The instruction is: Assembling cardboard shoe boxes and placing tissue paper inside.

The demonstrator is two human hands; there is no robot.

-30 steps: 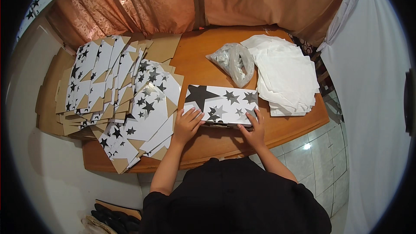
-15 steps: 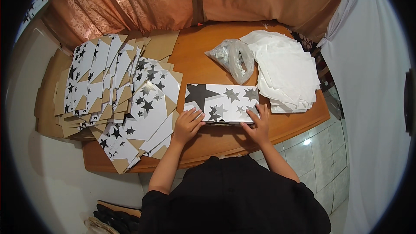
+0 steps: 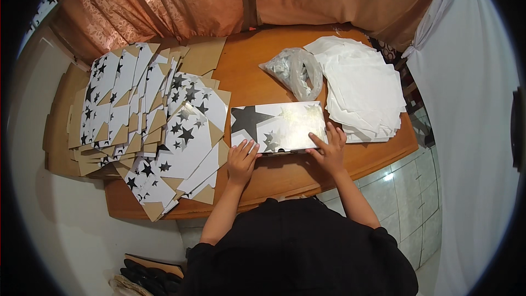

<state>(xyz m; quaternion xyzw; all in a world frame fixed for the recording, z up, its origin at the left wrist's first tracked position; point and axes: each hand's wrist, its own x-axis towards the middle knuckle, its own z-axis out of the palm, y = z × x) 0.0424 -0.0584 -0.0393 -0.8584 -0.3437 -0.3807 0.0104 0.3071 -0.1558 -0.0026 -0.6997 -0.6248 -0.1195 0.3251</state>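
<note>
- Centre: a box (image 3: 298,126) of smooth printed card, its lid glossy, with a pale glare.
- 9 o'clock: flat blanks (image 3: 183,156) of card, smooth white on the printed face, matt brown on bare parts.
- 1 o'clock: a bag (image 3: 307,83) of thin, wrinkled, translucent plastic.
- 2 o'clock: sheets (image 3: 364,90) of matt white paper.
- Beneath these: a table (image 3: 285,181) of smooth wood, softly shiny.
- 11 o'clock: a patterned cloth curtain (image 3: 186,0) with a satiny sheen.
- 4 o'clock: glossy floor tiles (image 3: 378,203).
- 6 o'clock: a matt black cloth shirt (image 3: 301,241).
</note>
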